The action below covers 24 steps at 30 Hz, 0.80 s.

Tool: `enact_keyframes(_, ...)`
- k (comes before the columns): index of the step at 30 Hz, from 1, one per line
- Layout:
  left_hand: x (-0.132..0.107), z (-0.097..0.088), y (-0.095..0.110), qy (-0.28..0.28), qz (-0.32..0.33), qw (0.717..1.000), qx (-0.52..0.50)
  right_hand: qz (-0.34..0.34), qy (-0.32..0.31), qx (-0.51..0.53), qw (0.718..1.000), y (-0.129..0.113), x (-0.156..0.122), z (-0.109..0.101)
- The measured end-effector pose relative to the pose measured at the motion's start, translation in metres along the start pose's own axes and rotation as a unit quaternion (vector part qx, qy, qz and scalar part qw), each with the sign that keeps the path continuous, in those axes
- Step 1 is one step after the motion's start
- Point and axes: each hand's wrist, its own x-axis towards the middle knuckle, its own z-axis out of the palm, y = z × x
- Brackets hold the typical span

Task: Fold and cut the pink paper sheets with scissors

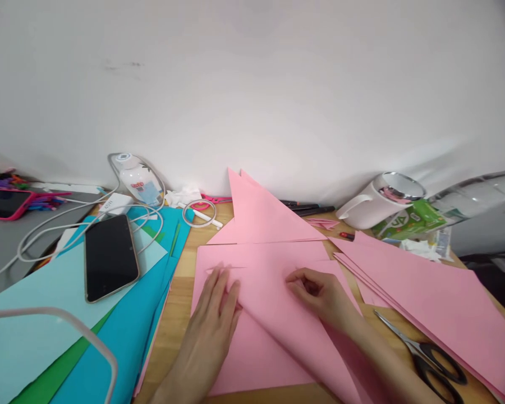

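A large pink paper sheet (265, 303) curves over in a loose fold on top of another pink sheet (252, 365). My left hand (212, 325) lies flat over the folded sheet's left corner, fingers stretched out, pressing it down. On the middle of the same sheet rests my right hand (320, 294), its fingers curled and thumb against index finger; no paper edge shows between them. Just beyond both hands stands a folded pink paper triangle (261, 210), its tips toward the wall.
Scissors (421, 348) and a stack of pink paper (429, 286) lie at right, below a white mug (374, 199). At left, a phone (111, 258) lies on blue and green sheets (147, 320) near a white cable (37, 227) and a bottle (138, 179). Black pens (311, 211) lie by the wall.
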Motion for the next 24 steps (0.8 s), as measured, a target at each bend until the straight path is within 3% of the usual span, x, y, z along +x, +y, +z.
enact_keyframes(4, -0.001, 0.000, 0.001, 0.006, 0.009, 1.000, 0.014, 0.012, 0.007, 0.009, 1.000, 0.003, 0.001, -0.001)
enact_keyframes(9, -0.007, 0.001, -0.001, -0.033, 0.010, 0.999, 0.037, 0.019, 0.022, 0.011, 1.000, 0.009, -0.001, -0.001)
enact_keyframes(15, -0.011, 0.003, -0.004, -0.065, -0.005, 0.997, 0.030, -0.040, 0.032, -0.073, 0.996, 0.006, -0.001, -0.005)
enact_keyframes(24, -0.013, 0.004, -0.003, -0.084, -0.050, 0.995, -0.003, 0.005, -0.001, -0.043, 0.999, 0.009, 0.000, -0.008)
